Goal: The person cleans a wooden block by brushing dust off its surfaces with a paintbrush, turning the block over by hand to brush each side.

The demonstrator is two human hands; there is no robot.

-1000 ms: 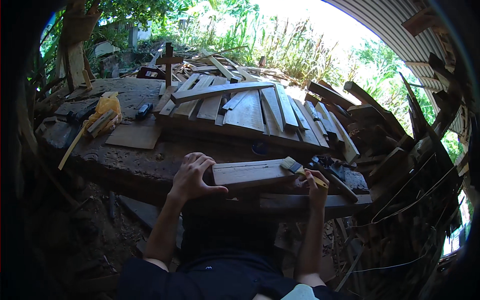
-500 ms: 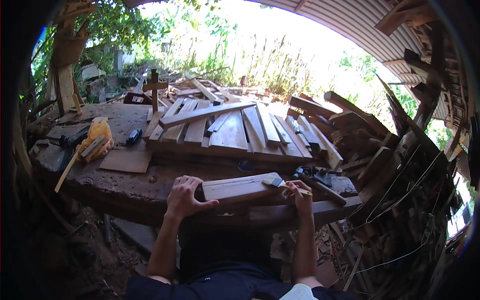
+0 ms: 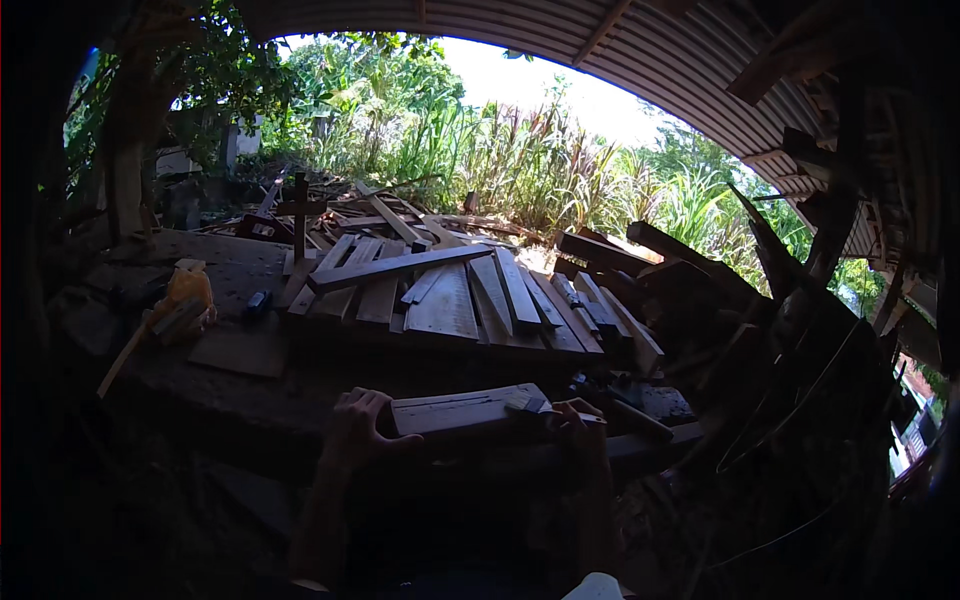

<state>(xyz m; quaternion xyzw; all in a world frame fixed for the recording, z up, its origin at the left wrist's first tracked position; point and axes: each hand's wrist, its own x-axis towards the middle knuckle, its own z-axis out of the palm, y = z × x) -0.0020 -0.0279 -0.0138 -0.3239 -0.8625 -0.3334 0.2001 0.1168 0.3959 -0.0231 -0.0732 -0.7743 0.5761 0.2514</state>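
Note:
A pale wooden block (image 3: 450,411) with cracks along its top lies on the thick, dark workbench (image 3: 175,380), near its front edge. My left hand (image 3: 362,425) grips the block's left end, thumb along the near side. In my right hand (image 3: 577,428) is a flat paintbrush (image 3: 525,404), its bristles down on the right end of the block's top. Just beyond my right hand sit a dark tool (image 3: 595,385) and a long bar (image 3: 640,420), both too shaded to make out well.
Behind lie many cut planks (image 3: 440,305). At left are a yellow bag (image 3: 190,295), a small dark object (image 3: 258,303) and a wooden piece (image 3: 235,355). Scrap timber (image 3: 720,290) is heaped at right, under a corrugated roof (image 3: 660,65). Tall grass grows behind.
The view has tilted up, so the bench and hands sit lower, and the picture has darkened. The brush stays at the block's right end, now lying lower against its top.

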